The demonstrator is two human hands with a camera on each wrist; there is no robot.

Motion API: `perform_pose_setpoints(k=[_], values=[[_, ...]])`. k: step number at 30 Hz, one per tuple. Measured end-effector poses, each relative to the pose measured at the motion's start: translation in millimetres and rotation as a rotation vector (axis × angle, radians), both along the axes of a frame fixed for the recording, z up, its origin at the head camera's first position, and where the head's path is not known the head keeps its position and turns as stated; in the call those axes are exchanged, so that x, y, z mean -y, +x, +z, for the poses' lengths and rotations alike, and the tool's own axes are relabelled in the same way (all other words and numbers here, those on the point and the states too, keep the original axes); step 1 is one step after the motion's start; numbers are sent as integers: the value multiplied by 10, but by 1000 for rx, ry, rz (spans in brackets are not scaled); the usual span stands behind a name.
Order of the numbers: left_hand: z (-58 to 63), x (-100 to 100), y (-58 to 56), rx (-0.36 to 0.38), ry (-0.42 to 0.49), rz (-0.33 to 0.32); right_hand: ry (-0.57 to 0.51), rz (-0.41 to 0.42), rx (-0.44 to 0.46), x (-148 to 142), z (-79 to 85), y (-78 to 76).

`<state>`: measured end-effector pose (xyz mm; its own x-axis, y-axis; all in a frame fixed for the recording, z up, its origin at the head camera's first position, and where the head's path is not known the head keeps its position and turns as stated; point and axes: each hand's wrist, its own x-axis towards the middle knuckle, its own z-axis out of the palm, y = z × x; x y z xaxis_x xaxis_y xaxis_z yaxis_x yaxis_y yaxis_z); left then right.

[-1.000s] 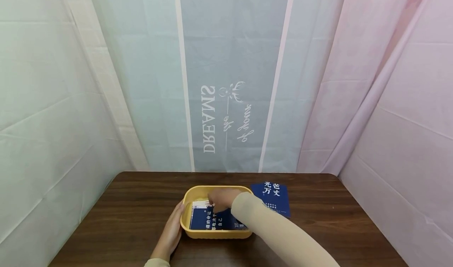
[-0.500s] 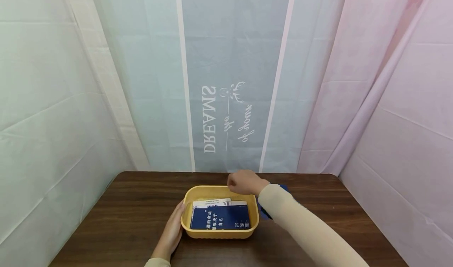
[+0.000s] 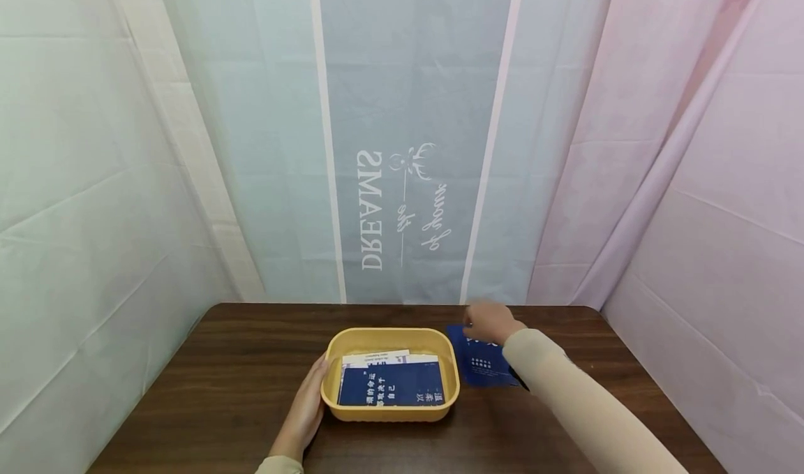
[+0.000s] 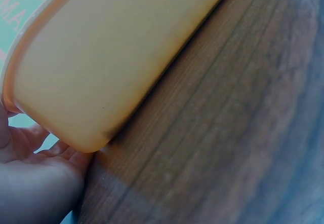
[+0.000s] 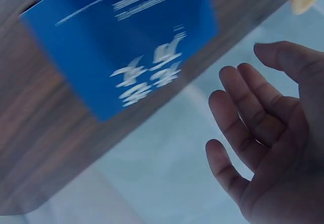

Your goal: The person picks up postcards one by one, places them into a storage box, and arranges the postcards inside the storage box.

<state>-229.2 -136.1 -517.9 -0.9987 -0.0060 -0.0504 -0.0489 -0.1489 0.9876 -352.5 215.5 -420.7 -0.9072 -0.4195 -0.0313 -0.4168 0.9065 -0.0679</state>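
A yellow plastic basin (image 3: 389,415) stands on the table, with blue and white cards (image 3: 391,384) lying flat inside it. My left hand (image 3: 306,408) holds the basin's left end; in the left wrist view its bent fingers (image 4: 66,153) meet the basin's lower corner, and some fingers are hidden behind it. To the right of the basin lies a dark blue card (image 3: 480,362) with white lettering. Over its far part hovers my right hand (image 3: 493,322). In the right wrist view that hand (image 5: 273,127) holds nothing, its fingers loosely bent and apart from the blue card (image 5: 131,36).
The dark wooden table (image 3: 251,362) runs back to a pale hanging curtain (image 3: 408,111) printed with white lettering. White cloth stands along the left side (image 3: 94,216) and the right side (image 3: 703,250).
My right hand has risen out of the basin and moved right to the blue card, leaving the basin's cards uncovered. My left hand and the basin stay in place.
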Motion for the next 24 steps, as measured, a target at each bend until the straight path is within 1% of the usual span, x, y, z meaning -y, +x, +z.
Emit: perform_pose_setpoints(k=[4,9,12,16,18,24], values=[[12,-3,11,-9,2,-5,55,-128,41,-215,-111,-31],[11,-1,7,-8,-5,0,88,-309,70,-441,-186,-38],[-5,-2,-2,-6,-7,3,97,-384,128,-538,-213,-22],[-20,-7,-5,1,0,6,61,-459,242,-603,-286,5],[-16,-6,-2,-1,-2,4,30,-494,286,-614,-351,-1],[-6,6,0,-14,8,8,-59,-605,358,-574,-497,-67]])
